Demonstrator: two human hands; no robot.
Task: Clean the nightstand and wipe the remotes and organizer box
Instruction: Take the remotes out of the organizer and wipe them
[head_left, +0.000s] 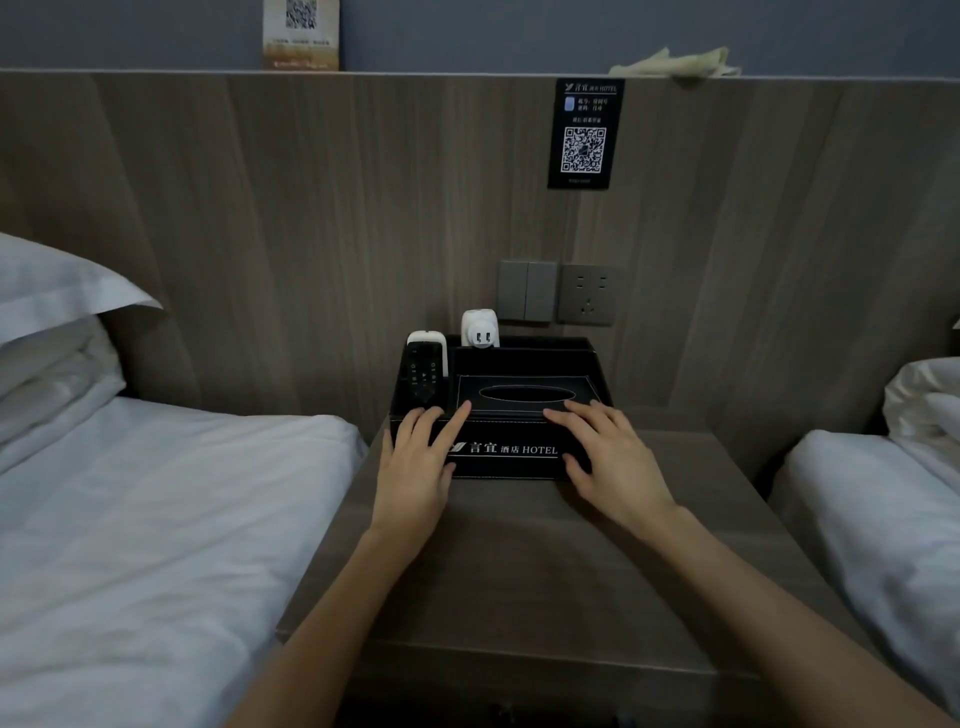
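— Between left bed (156, 519) and right bed (857, 519), where's the box (511, 460)?
— At the desk's (519, 571) far end, near the wall panel (311, 234). The desk top runs well forward to its near edge, and both bed edges lie just beside it.
— Each grip?
— Wide. The left hand (415, 467) and right hand (608, 457) lie straight-fingered over the box's front top edge. A remote (426, 371) stands in its left slot.
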